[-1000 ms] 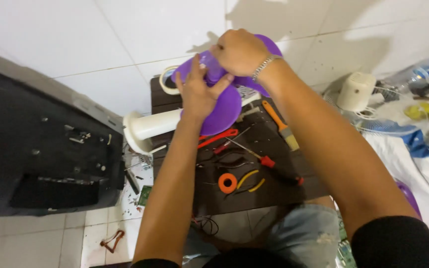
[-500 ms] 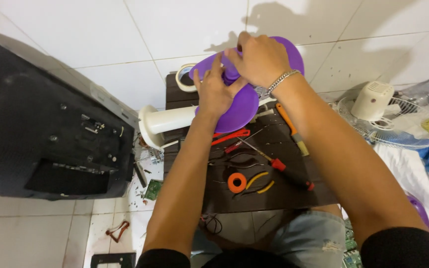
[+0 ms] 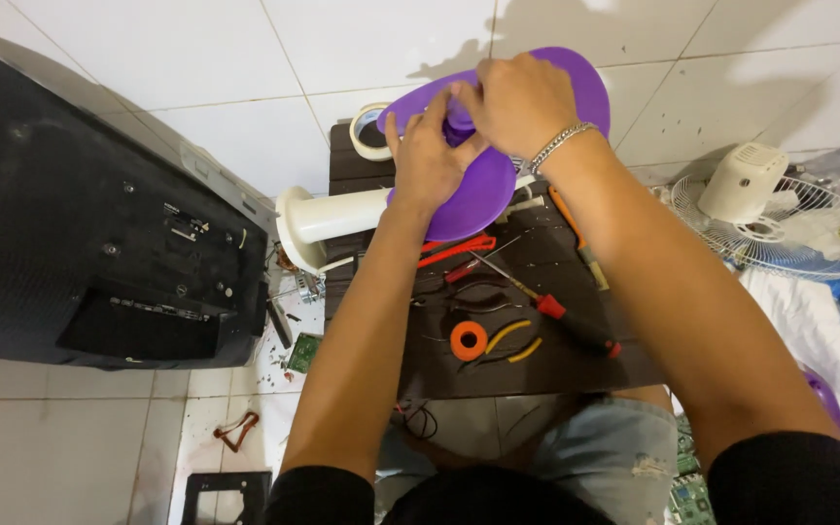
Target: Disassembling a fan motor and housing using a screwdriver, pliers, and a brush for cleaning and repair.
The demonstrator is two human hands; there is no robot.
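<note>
Head view: your left hand (image 3: 430, 160) and right hand (image 3: 517, 102) both grasp the purple plastic fan base (image 3: 483, 190), held above the dark counter (image 3: 537, 262). Risk: it slips onto the red-handled screwdriver (image 3: 546, 306).

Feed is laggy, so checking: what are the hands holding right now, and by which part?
Both hands grip the purple fan blade: the left hand and the right hand close around its raised central hub, fingers meeting there.
</note>
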